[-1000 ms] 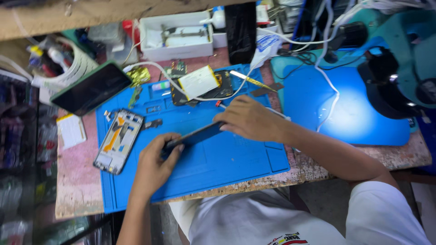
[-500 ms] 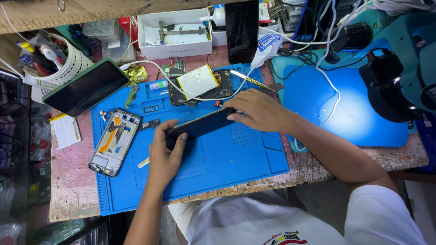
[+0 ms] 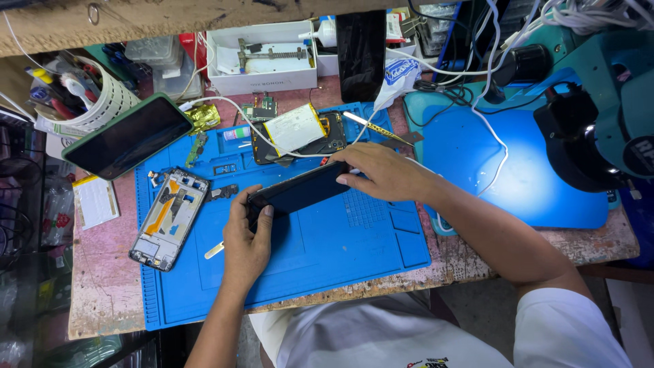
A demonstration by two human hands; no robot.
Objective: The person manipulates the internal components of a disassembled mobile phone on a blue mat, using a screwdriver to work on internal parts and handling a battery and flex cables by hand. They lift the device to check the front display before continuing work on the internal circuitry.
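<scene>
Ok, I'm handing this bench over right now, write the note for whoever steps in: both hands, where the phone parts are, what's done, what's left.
Left hand: grips the near end of the black phone screen panel, thumb on its edge.
Right hand: holds the panel's far end; the panel is tilted above the blue work mat.
Opened phone frame: lies on the mat's left side, insides up.
Second opened phone with its battery: at the mat's top edge.
Green-cased phone: leans left of the mat, screen dark.
Done: the frame is open and the panel is off it.
Left: the panel is not seated on any frame.
</scene>
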